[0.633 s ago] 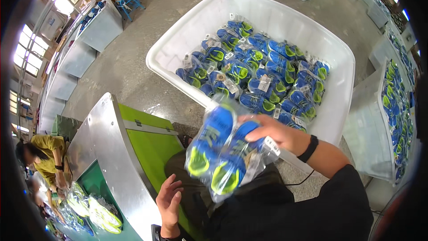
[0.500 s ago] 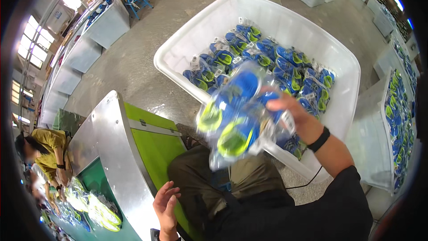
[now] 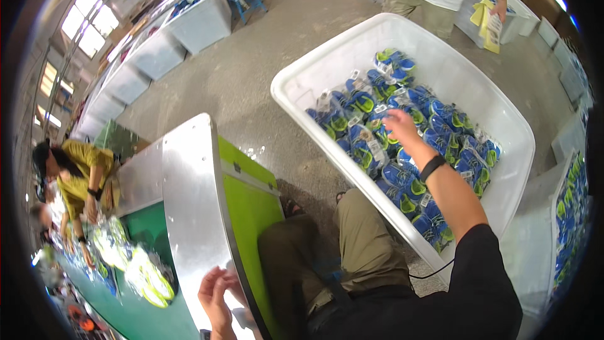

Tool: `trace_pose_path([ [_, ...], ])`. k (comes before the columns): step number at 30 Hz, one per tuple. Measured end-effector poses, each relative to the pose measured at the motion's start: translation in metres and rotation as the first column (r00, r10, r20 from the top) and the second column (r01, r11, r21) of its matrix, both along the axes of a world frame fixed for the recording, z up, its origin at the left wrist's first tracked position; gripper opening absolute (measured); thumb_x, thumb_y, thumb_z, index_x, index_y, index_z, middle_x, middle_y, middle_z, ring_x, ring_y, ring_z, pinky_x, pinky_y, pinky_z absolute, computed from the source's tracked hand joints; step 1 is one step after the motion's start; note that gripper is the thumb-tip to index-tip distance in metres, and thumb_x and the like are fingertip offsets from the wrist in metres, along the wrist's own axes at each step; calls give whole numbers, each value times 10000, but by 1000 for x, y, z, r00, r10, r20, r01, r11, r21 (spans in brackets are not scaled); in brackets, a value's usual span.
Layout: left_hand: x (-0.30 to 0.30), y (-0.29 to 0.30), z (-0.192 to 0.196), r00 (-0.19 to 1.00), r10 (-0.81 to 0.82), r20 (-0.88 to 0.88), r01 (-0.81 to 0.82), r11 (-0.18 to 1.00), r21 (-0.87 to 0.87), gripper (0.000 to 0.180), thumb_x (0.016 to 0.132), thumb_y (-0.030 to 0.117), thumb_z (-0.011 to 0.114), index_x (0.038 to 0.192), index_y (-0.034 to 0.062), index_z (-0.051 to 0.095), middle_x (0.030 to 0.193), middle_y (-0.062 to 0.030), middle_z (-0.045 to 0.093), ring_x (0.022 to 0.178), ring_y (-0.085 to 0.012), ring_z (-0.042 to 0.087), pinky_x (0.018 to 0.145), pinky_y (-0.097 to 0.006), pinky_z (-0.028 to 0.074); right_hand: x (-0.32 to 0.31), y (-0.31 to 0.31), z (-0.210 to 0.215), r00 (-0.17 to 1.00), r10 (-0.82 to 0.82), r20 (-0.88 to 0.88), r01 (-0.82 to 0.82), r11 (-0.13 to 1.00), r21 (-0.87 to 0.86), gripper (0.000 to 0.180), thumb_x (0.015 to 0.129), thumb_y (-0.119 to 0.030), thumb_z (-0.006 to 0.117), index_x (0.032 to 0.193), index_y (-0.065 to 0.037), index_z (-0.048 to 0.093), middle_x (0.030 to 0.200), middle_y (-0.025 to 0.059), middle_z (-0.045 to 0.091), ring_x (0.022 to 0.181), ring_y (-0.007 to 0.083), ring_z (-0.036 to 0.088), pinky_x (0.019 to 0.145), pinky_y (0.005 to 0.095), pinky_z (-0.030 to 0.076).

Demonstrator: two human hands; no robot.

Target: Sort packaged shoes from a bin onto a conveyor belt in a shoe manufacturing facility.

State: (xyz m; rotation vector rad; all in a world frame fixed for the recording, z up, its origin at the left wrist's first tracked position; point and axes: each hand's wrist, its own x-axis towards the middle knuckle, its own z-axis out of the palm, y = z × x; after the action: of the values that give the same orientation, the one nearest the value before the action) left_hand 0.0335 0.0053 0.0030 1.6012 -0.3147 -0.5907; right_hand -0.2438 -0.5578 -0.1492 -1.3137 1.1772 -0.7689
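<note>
Now the right hand (image 3: 402,127) is empty, its bagged shoes dropped among the shoe bags (image 3: 402,151).

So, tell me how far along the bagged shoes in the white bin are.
Done: bagged pairs lie on the green belt.
In hand: nothing; the right hand reaches open into the white bin over the bagged shoes, and the left hand rests at the metal table edge.
Left: many bagged shoes remain in the bin.

One head-worn fisheye view — looking steeply down, close over the person's lap and white bin (image 3: 503,119).
</note>
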Motion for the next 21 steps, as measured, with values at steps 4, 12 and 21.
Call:
trace_pose_path([
  [4,48,36,7,950,90,297,-142,977,157,289,949,33,622,1221,-62,649,1108,-101,683,987,-156,633,886,-302,517,56,93,3,928,317,-196,-369,855,-364,514,872,-209,756,1323,-20,596,1173,149,675,1102,275,646,961,395,507],
  [12,174,101,-14,597,74,799,-614,684,395,593,822,280,735,1348,44,596,1421,-231,535,1371,-411,427,1166,-493,316,55,164,11,815,182,-550,-524,636,-566,751,848,-94,696,1518,-66,358,1427,228,484,1307,437,489,1079,476,421],
  [21,247,209,-37,604,380,701,-789,408,459,1003,776,592,795,1477,-23,426,1416,-262,545,1337,-361,516,1120,-445,398,63,162,12,767,152,-623,-576,591,-565,774,858,-97,690,1536,-89,317,1426,232,466,1301,467,481,1035,498,448],
])
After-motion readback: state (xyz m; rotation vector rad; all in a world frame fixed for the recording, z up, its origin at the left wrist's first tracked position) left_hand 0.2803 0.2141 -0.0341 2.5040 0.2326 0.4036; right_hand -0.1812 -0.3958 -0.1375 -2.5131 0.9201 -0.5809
